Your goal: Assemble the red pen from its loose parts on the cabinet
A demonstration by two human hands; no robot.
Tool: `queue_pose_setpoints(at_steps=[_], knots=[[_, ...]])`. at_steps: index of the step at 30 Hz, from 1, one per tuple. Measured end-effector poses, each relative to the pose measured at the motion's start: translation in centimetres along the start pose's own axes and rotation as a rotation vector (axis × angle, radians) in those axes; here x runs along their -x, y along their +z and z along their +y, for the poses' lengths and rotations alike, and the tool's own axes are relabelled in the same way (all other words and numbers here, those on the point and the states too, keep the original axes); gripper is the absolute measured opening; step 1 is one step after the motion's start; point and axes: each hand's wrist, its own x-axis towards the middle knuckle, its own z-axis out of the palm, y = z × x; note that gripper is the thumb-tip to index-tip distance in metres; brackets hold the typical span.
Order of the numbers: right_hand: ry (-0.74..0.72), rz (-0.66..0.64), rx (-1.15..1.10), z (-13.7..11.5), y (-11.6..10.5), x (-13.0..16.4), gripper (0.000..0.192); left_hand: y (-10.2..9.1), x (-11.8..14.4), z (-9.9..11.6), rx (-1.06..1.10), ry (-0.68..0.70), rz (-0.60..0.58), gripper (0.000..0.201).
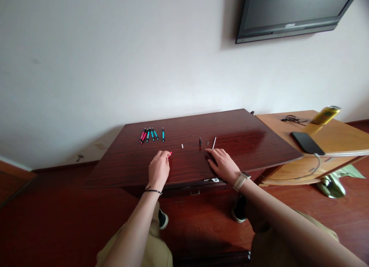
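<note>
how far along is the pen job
Looks done: a row of pink and teal pens lies at the far left of the table. In hand: the left hand holds a pink piece; the right hand rests flat. Left: loose small parts lie between.

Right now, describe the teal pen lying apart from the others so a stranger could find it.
On the dark red tabletop, look to the far left for the cluster of pens. Just right of it lies one teal pen, alone with a clear gap, not touching any other.
</note>
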Motion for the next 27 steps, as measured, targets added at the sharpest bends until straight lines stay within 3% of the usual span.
queue_pose_setpoints(at_steps=[4,9,15,21,27], knots=[[0.001,-0.001,0.01,0.0,0.0,0.0,0.041,0.2,-0.2,-1.7,0.223,-0.061,0.086,0.034],[0.003,-0.006,0.018,0.0,0.1,-0.1,0.041,0.9,-0.7,-3.9,0.738,-0.225,0.098,0.037],[0.0,0.004,0.015,0.0,0.2,-0.1,0.04,-0.1,-1.1,-3.2,1.193,-0.511,0.035,0.057],[0.004,0.005,0.015,-0.2,0.2,-0.1,0.04,-1.0,-1.5,-2.4,1.372,-0.581,0.014,0.053],[-0.004,0.007,0.01,-0.2,0.2,-0.1,0.041,-0.9,-1.3,-1.8,1.369,-0.506,0.022,0.037]])
